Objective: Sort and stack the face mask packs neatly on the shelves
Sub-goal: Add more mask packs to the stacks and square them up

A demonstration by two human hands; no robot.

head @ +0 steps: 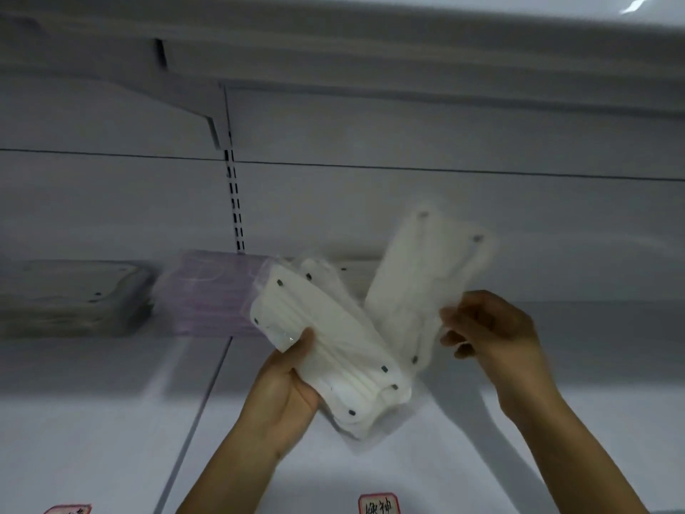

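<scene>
Left hand (285, 387) grips white packs (333, 346); right hand (493, 328) seemingly pinches another.

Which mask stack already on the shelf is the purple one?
The purple stack, beside the slotted upright and behind the left hand; the stack further left looks grey.

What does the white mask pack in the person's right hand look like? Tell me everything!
The white mask pack is a long, flat bundle of white masks in clear plastic wrap, with small dark dots near its corners. It is a bit blurred. It stands tilted, upper end leaning right, above the shelf. The right hand pinches its lower right edge.
</scene>
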